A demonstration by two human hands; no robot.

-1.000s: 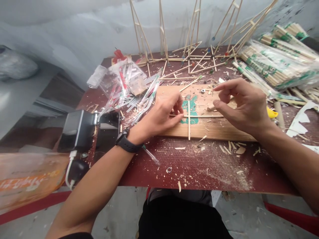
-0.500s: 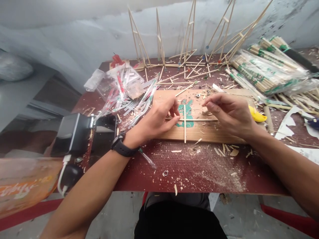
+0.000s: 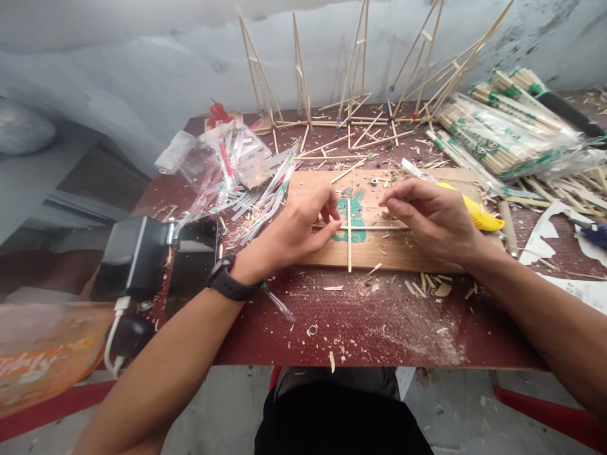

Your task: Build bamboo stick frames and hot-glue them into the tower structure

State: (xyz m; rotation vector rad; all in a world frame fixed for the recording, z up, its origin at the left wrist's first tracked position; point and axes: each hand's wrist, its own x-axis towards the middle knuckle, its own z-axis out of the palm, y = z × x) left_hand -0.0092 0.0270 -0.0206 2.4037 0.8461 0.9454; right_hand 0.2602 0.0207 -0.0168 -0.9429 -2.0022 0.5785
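A wooden board [image 3: 408, 253] with a green print [image 3: 356, 212] lies on the dark red table [image 3: 379, 328]. Two thin sticks lie crossed on it: an upright stick [image 3: 349, 249] and a horizontal stick [image 3: 374, 227]. My left hand [image 3: 296, 230], with a black watch on the wrist, pinches the left end of the horizontal stick. My right hand [image 3: 431, 218] hovers over that stick's right end with thumb and fingertips drawn together. Whether it holds anything is hidden.
A yellow-handled tool [image 3: 481, 218] lies behind my right hand. Wrapped chopstick bundles [image 3: 497, 136] fill the right rear, stick frames [image 3: 355, 82] lean on the wall, and plastic wrappers [image 3: 227, 167] are piled at left. A black box [image 3: 133, 253], a washer [image 3: 312, 329] and wood chips lie about.
My right hand has come down and left toward the crossed sticks, its spread fingers closing together. My left hand keeps its pinch on the horizontal stick. The view has shifted slightly.
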